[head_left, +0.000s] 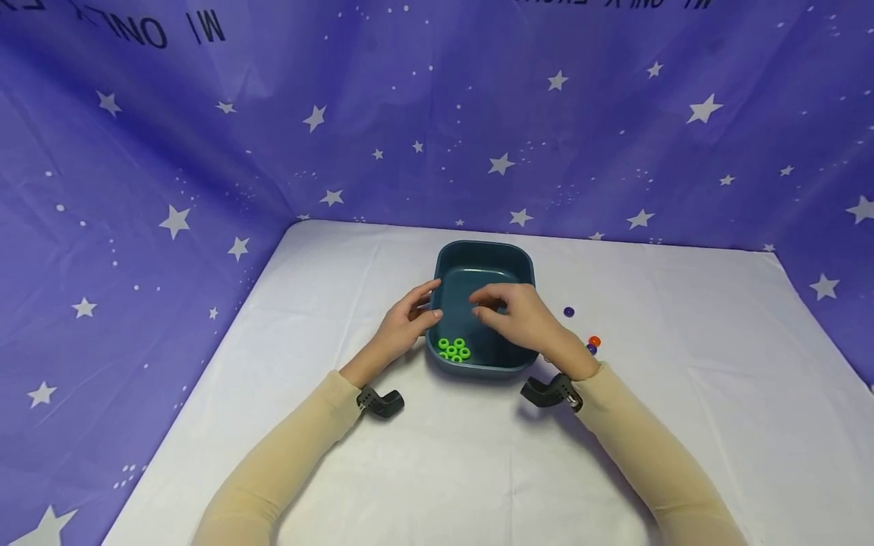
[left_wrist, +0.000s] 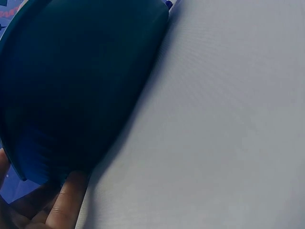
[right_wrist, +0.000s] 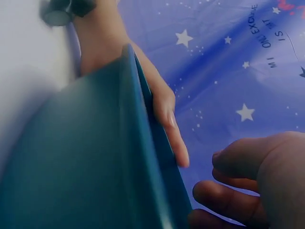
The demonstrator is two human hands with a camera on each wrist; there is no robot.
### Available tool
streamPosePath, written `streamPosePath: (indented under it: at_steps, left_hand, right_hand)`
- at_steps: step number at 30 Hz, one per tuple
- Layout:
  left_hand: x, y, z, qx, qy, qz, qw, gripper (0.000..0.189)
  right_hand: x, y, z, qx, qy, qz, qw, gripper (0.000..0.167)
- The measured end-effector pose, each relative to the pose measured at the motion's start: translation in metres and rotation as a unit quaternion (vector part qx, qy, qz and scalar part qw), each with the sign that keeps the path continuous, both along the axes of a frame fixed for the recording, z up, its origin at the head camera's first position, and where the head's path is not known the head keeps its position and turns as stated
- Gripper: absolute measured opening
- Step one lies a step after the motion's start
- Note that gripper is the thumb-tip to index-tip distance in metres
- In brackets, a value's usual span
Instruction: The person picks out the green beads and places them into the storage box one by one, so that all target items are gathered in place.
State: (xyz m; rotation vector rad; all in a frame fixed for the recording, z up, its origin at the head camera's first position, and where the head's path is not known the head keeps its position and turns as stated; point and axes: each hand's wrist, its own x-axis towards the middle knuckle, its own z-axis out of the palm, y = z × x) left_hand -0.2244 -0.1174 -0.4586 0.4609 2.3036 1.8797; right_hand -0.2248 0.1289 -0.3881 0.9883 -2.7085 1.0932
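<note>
A dark teal plastic bin [head_left: 483,371] lies on the white cloth. My left hand [head_left: 403,322] grips its left wall, thumb at the rim; in the left wrist view a finger [left_wrist: 69,200] rests against the outer side. Over the right half of the bin hovers my right hand [head_left: 522,315], thumb and forefinger apart with nothing visible between them. Several bright green rings [head_left: 454,350] lie clustered in the bin's near left corner. The right wrist view has the bin wall [right_wrist: 95,143] beside the right hand's loosely bent fingers [right_wrist: 228,198].
Right of the bin a purple bead [head_left: 569,312] lies alone. Nearer the right wrist, an orange ring [head_left: 595,341] sits against another purple bead [head_left: 592,349]. Purple star-printed curtains [head_left: 410,121] close off the back and sides of the white-covered table [head_left: 437,470]. Each wrist wears a black camera mount [head_left: 546,391].
</note>
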Motion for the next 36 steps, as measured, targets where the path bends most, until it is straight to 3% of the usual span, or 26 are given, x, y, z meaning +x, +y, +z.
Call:
streamPosePath:
  at_steps: [6, 13, 22, 28, 36]
  left_hand:
    - [0.0, -0.001, 0.002, 0.002, 0.002, 0.007, 1.0, 0.06]
    - [0.0, -0.007, 0.003, -0.012, -0.002, 0.014, 0.9998, 0.059]
    - [-0.001, -0.008, 0.003, -0.013, -0.002, 0.016, 0.9998, 0.06]
    - [-0.002, -0.002, 0.003, -0.002, -0.005, 0.007, 1.0, 0.06]
    - [-0.001, 0.002, 0.002, 0.0, -0.008, 0.004, 1.0, 0.06]
  right_hand:
    - [0.006, 0.03, 0.004, 0.005, 0.013, -0.036, 0.9992, 0.02]
    - [0.014, 0.063, -0.004, -0.025, 0.036, -0.1, 0.994, 0.016]
    - [0.013, 0.088, -0.019, 0.009, 0.026, -0.124, 0.9919, 0.017]
    - [0.009, 0.098, -0.022, 0.025, -0.005, -0.149, 0.9886, 0.019]
    - [0.006, 0.109, -0.028, 0.047, -0.024, -0.152, 0.987, 0.02]
